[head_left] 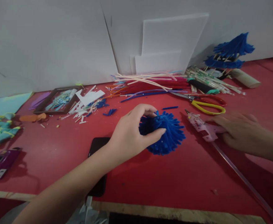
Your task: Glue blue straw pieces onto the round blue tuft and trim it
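Note:
My left hand [136, 129] pinches a round, fringed tuft of blue fuzzy stems [171, 133] above the red table, thumb in front and fingers curled over its top. At the right, my right hand [246, 133] is closed around the handle of a pink translucent glue gun [200, 124]; it is slightly blurred and the handle's end is hidden. The nozzle points to the upper left. From the gun's rear, a long pale pink strand [239, 174] runs to the lower right. A short blue stem piece [170, 108] lies just behind the tuft.
Yellow-and-red-handled scissors [208, 107] lie behind the glue gun. Bundled fuzzy stems [148, 82] line the back. A black phone [98, 186] lies under my left forearm. Further left are white scraps [90, 97], a brown frame [39, 107] and a purple power strip [7, 163]. A blue tiered model [232, 46] stands back right.

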### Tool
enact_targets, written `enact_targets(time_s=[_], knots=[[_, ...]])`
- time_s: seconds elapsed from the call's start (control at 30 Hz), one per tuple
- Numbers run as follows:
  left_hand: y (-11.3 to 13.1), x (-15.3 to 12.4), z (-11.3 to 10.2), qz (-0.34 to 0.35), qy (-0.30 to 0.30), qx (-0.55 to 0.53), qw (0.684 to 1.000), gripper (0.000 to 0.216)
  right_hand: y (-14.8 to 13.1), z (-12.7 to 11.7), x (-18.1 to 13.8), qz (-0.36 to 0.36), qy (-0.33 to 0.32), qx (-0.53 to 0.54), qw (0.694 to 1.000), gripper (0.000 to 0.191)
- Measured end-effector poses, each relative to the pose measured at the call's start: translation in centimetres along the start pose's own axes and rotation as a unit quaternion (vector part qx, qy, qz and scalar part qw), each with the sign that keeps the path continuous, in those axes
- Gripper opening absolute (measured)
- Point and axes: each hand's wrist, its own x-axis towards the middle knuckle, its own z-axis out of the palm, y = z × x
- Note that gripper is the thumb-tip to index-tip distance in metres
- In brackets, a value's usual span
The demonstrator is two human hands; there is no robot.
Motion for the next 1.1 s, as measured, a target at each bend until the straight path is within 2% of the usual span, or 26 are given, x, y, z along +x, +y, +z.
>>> enact_targets(time_s=[0.07, 0.13, 0.27, 0.43, 0.57, 0.63, 0.73, 0.83, 0.87, 0.9, 0.93, 1.0, 1.03, 1.1], knots=[[-0.4, -0.2, -0.7, 0.024, -0.016, -0.006, 1.0, 0.033, 0.6, -1.3, 1.2, 0.001, -0.015, -0.007, 1.0, 0.048], [-0.7, -0.3, -1.1, 0.043, -0.028, -0.01, 0.999, 0.028, 0.8, -2.7, 3.1, -0.006, -0.026, -0.01, 1.0, 0.043], [-1.3, -0.2, -1.3, 0.052, -0.067, -0.021, 0.996, 0.027, -1.4, -4.1, 8.2, -0.041, -0.031, -0.012, 0.999, 0.037], [-2.4, 0.0, -1.6, 0.067, -0.116, -0.073, 0.988, 0.035, -4.7, -2.5, 12.9, -0.081, -0.053, -0.022, 0.995, 0.029], [-3.0, 0.2, -1.7, 0.086, -0.139, -0.109, 0.981, 0.04, -5.0, -0.9, 14.2, -0.091, -0.064, -0.01, 0.994, 0.043], [-3.0, 0.3, -1.6, 0.096, -0.143, -0.115, 0.978, 0.041, -5.0, -0.8, 14.4, -0.082, -0.056, 0.007, 0.995, 0.044], [-2.5, 0.5, -1.6, 0.09, -0.079, -0.097, 0.988, 0.04, -5.4, -2.4, 13.9, -0.042, 0.006, 0.032, 0.999, 0.027], [-1.1, 0.8, -1.7, 0.068, 0.04, -0.074, 0.994, 0.028, -7.0, -6.0, 11.9, 0.017, 0.131, 0.051, 0.99, 0.029], [-0.5, 0.9, -1.7, 0.067, 0.067, -0.071, 0.993, 0.023, -7.8, -7.4, 11.0, 0.038, 0.193, 0.063, 0.978, 0.029], [0.3, 1.1, -1.7, 0.076, 0.082, -0.073, 0.991, 0.022, -8.6, -8.8, 10.1, 0.03, 0.28, 0.116, 0.952, 0.022], [1.0, 1.2, -1.7, 0.081, 0.087, -0.08, 0.99, 0.024, -9.4, -10.2, 9.2, -0.011, 0.331, 0.167, 0.929, 0.015], [2.3, 1.4, -1.5, 0.081, 0.094, -0.109, 0.986, 0.025, -10.8, -12.3, 7.8, -0.116, 0.329, 0.192, 0.917, 0.008], [2.8, 1.5, -1.3, 0.074, 0.101, -0.126, 0.984, 0.018, -11.3, -13.1, 7.3, -0.165, 0.312, 0.192, 0.916, 0.01], [3.5, 1.7, -1.0, 0.058, 0.112, -0.156, 0.98, 0.005, -12.0, -13.8, 6.7, -0.202, 0.274, 0.194, 0.92, 0.014]])
